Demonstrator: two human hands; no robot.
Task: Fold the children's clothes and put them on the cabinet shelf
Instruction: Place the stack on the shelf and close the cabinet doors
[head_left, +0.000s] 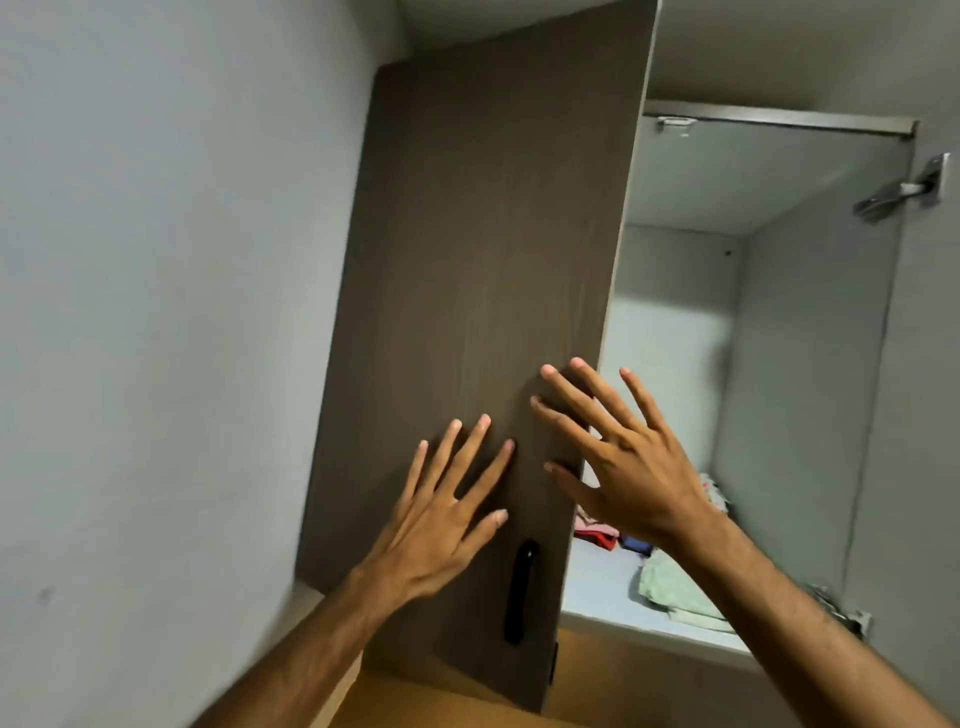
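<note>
In the head view, both hands were seen raised against a brown cabinet door (483, 291), which stood ajar with its long axis running upright and its free edge turned toward the open compartment on the right. The left hand (441, 525) was laid flat on the door's outer face, fingers spread and gripping nothing, just above a black handle (519, 592) whose length also ran upright. The right hand (623, 467) was held open too, its fingers (563, 384) splayed over the door's free edge; whether they touched the panel could not be told.

The folded clothes (670, 587) were seen already lying on the cabinet shelf (602, 618), below and to the right of the right hand, a pale green piece nearest the front and red and blue pieces (605, 535) farther back, partly hidden by the forearm. The right hand was the nearer one to them. The green piece appeared to lie with its longer side running front to back along the shelf.

The door was judged to be what the hands were set to move; the direction could not be told.
</note>
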